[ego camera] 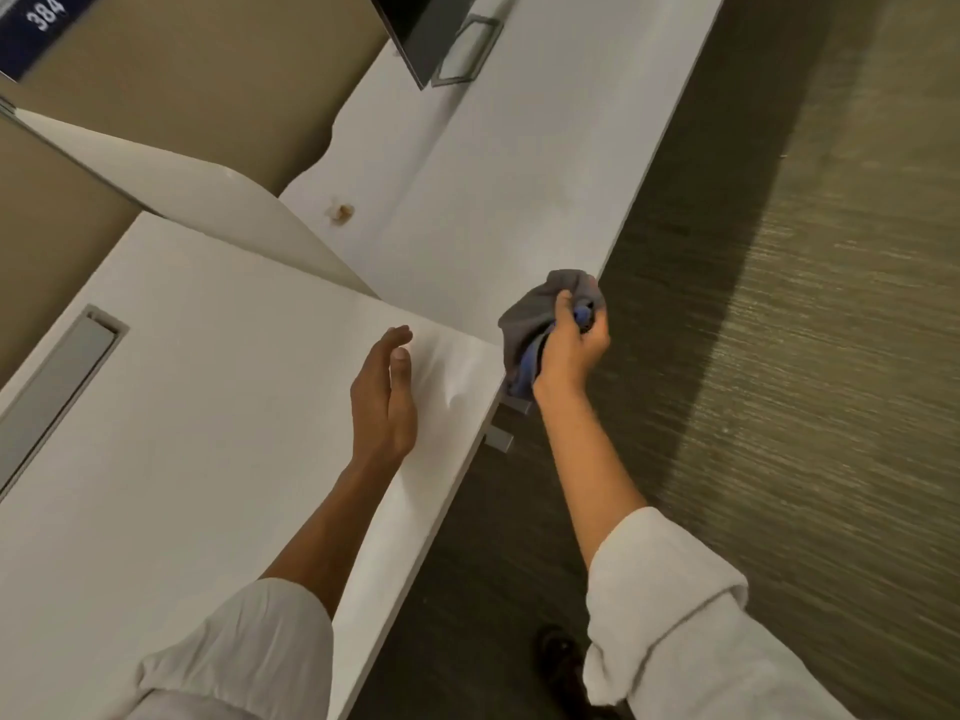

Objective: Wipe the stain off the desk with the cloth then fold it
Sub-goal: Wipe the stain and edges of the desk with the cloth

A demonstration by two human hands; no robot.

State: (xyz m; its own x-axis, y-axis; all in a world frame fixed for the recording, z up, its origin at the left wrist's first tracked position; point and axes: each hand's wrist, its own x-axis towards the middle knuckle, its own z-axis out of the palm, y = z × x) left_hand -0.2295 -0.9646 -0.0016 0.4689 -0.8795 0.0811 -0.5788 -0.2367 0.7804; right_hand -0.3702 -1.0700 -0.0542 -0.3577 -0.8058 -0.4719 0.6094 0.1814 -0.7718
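The right hand [569, 350] grips a bunched cloth [540, 314], fingers curled tight around it with the thumb across the front. The cloth is grey on the outside with a blue patch showing between the fingers and below the palm. It is crumpled into a loose wad with no clear long axis. Its upper bulge points toward the far desk edge and a lower fold hangs down toward the wrist. The wad sits in the air just off the near right edge of the far desk [493, 174], at the corner where that desk meets the nearer one; whether it touches the desk edge cannot be told.

The left hand [384, 397] is empty, fingers straight and held close together, palm turned toward the right. It hangs over the right end of the near desk [182, 407]; contact with the surface cannot be told.

A small brown stain [340, 213] marks the far desk, near its left edge, well apart from the cloth and farther away than it. A white divider panel [208, 200] stands between the two desks, left of the stain.

Both white sleeves are rolled up the forearm: left sleeve [244, 662], right sleeve [670, 610]. A dark shoe [558, 652] shows on the carpet [805, 356] below the right arm.
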